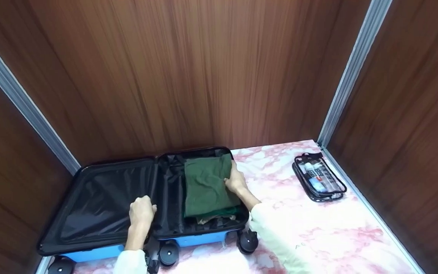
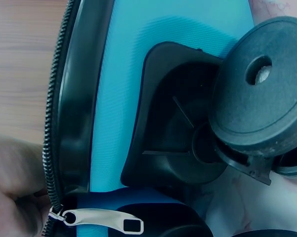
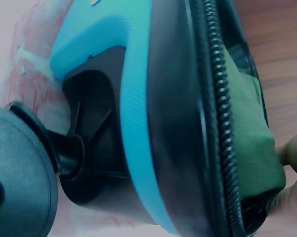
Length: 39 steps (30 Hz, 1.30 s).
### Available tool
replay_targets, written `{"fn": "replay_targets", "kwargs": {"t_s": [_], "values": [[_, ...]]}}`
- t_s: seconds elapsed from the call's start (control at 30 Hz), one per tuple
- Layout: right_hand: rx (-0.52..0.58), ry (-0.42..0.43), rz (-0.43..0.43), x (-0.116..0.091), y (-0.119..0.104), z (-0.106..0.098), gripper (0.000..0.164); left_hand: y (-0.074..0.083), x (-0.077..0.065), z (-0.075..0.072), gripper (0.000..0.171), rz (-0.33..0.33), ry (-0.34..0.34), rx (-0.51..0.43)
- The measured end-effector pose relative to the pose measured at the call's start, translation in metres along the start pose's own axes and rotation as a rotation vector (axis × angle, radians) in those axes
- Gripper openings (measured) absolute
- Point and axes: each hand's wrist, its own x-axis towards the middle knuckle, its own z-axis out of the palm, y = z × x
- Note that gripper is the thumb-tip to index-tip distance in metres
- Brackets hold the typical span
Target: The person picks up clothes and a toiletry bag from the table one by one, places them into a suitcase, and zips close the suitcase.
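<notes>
An open suitcase with a black lining and blue shell lies with both halves spread. In its right half rests a folded dark green garment, on top of other cloth of brighter green and beige. My right hand grips the garment's right edge, thumb on top. The right wrist view shows the green fabric just inside the zipper edge, fingertips at its side. Over the inner side of the suitcase's left half, my left hand is curled in a fist with nothing visible in it.
On the marble-patterned surface at right lies a clear toiletry pouch with black trim and bottles inside. Black wheels stick out along the suitcase's near side. Brown wood-grain panels stand behind and on both sides.
</notes>
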Motion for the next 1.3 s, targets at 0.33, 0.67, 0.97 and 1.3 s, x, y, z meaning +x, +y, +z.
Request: {"fn": "replay_targets", "kwargs": {"t_s": [0.33,0.67,0.97,1.3], "values": [[-0.489,-0.049,-0.189,-0.012,-0.029,0.002,0.068,-0.001,0.001,-0.003,0.017,-0.012,-0.029,-0.014],[-0.484,-0.4,-0.005,0.014,-0.028,0.017,0.08,-0.002,0.001,-0.004,0.018,-0.026,-0.031,0.014],[-0.441,-0.507,0.027,0.021,-0.015,0.011,0.074,0.001,-0.002,0.001,0.019,-0.006,0.003,-0.006],[-0.507,-0.585,-0.113,-0.035,-0.026,-0.015,0.073,-0.002,-0.001,-0.001,0.018,-0.006,-0.011,-0.005]]}}
